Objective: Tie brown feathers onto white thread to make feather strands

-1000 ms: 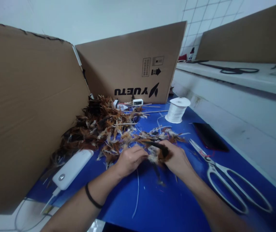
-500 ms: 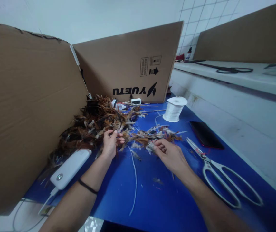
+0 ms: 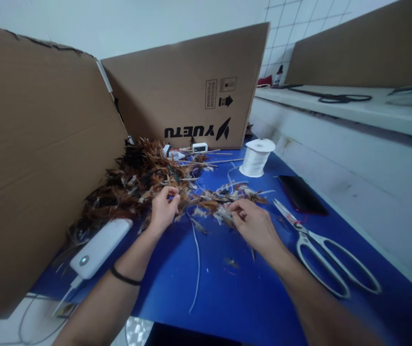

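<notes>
Across the middle of the blue table runs a strand of brown and whitish feathers (image 3: 211, 205). My left hand (image 3: 164, 209) is closed in a pinch beside the big feather heap, and a dark narrow feather (image 3: 174, 174) sticks up from its fingertips. At the strand's right part, my right hand (image 3: 254, 222) has its fingers pressed together on pale, fluffy feathers (image 3: 223, 215); the fingertips are partly hidden. A thin white cord (image 3: 197, 262) trails from the strand toward the table's front edge.
A heap of brown feathers (image 3: 119, 194) lies at left against the cardboard (image 3: 40, 144). To the right are a white spool (image 3: 255, 161), a dark phone (image 3: 303, 193) and open scissors (image 3: 321, 245). A white power bank (image 3: 99, 247) with a cable lies front left.
My left hand has drawn its fingers into a pinch, and a dark feather now shows upright above them. My right hand stays at the pale feathers. The whole view has shifted slightly.
</notes>
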A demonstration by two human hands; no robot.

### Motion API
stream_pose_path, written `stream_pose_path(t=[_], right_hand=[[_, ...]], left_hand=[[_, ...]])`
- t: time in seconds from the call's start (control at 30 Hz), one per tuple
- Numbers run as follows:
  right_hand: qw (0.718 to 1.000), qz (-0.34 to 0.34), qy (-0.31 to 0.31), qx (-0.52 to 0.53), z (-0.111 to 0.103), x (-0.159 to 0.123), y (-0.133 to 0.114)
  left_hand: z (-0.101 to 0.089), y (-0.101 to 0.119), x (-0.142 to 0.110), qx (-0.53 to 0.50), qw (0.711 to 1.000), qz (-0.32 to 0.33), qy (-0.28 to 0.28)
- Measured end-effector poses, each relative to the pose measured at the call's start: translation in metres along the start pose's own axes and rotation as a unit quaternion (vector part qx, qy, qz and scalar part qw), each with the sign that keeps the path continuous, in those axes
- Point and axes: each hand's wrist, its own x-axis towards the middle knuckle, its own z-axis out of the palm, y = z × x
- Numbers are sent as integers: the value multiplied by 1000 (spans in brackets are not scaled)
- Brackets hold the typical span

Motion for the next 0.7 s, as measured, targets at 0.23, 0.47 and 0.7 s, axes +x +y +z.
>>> stream_pose_path(t=[0.23, 0.47, 0.7], right_hand=[[1000, 0, -11, -2, 0, -1, -5], [1000, 3, -16, 5, 0, -1, -6], [994, 45, -32, 93, 3, -2, -11]], left_hand=[[-7, 3, -5, 230, 967, 33, -107], [-6, -4, -2, 110, 987, -25, -114], [1, 13, -6, -113, 980, -91, -135]])
